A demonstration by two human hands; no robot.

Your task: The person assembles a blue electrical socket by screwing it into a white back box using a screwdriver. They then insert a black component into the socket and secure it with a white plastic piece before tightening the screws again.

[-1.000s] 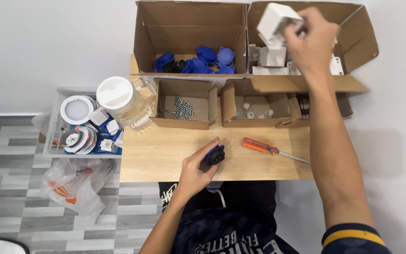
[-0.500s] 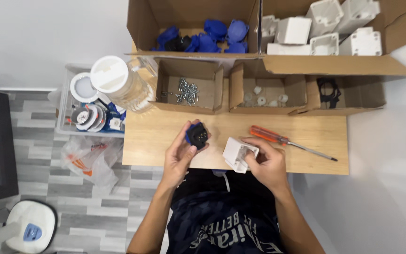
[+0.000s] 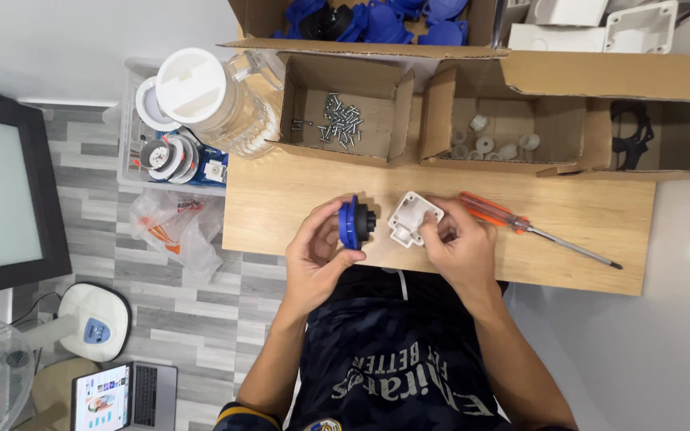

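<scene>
Fingers (image 3: 325, 231) of the left hand (image 3: 321, 255) curl around a blue disc (image 3: 350, 223) with a black hub, clamped on its rim just left of centre frame. Right hand (image 3: 457, 243) fingers pinch a white box (image 3: 414, 218), its open side turned toward the disc; the two parts sit just beside each other, a small gap between. Half a second ago the hands held the same parts at much the same spot, a little further apart; a second ago the right hand was up at the top right carton taking the white box.

Going by size: the wooden table (image 3: 584, 231) spans the middle. Big cartons (image 3: 592, 72) along the top hold blue parts (image 3: 377, 20) and more white boxes. Two smaller cartons sit below them: the left one (image 3: 397, 112) with screws (image 3: 341, 120), the right with small white caps (image 3: 489, 144). A clear jar (image 3: 209, 96) with a white lid stands at upper left. An orange-handled screwdriver (image 3: 521, 227) lies just right of the right hand.
</scene>
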